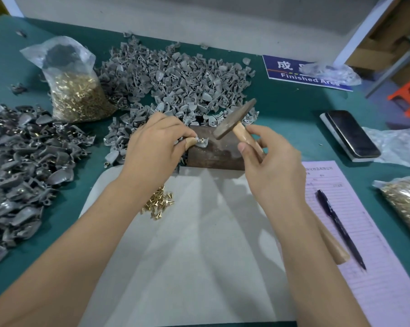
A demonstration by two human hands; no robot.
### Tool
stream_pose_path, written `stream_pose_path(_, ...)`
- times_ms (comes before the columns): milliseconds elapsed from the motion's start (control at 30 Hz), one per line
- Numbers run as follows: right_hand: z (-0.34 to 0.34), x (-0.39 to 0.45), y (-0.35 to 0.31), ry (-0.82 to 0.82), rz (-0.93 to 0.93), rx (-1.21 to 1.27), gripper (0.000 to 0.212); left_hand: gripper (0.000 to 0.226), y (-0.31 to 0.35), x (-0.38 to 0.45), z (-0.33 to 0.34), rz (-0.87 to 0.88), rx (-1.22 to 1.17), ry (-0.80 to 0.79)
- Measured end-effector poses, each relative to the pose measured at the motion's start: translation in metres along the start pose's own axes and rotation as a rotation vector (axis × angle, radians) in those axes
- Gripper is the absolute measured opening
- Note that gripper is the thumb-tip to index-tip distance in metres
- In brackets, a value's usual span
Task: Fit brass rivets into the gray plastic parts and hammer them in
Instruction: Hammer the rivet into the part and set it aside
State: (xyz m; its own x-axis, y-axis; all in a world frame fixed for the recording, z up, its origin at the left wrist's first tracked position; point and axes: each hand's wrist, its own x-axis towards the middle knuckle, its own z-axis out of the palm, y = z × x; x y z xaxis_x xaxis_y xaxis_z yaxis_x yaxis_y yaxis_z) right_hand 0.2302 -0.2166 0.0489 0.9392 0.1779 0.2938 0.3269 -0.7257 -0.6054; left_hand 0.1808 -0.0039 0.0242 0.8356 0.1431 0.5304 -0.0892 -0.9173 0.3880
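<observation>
We cannot make out how the rivet [202,139] sits in the gray plastic part [202,143]; the left hand [156,140] covers most of that part, and only a pale gray edge and a brass glint show beyond its fingertips; the part lies on the left end of the rusty brown metal block [217,151], pinched there by that hand; the hammer [237,122] has much of its wooden handle hidden inside the right hand [273,166], which is wrapped round it, with the butt reappearing near the pen [340,228]; its dark head hangs tilted just above the block, right of the part. The blue sign [291,73] at the far right is half covered, so we read only "Finished Area" in part. Loose brass rivets [158,204] lie on the white sheet [187,244] under the left wrist; a heap of light gray parts [175,79] spreads beyond the block on the green worktop [291,114]; a darker pile [22,166] fills the left.
</observation>
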Motion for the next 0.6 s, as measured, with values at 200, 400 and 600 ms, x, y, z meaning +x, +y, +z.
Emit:
stream_pose_path(200,-0.001,-0.007,-0.012,0.120,-0.136,-0.023,0.028,0.022,0.000,0.000,-0.001,-0.012,-0.011,-0.003)
stream_pose_path(400,0.000,-0.012,-0.025,0.106,-0.248,-0.096,0.031,0.024,-0.001,0.001,-0.001,-0.002,0.003,-0.011)
stream_pose_path(600,0.002,-0.011,-0.022,0.104,-0.130,-0.107,0.033,0.020,0.000,0.001,-0.002,-0.027,-0.024,-0.014)
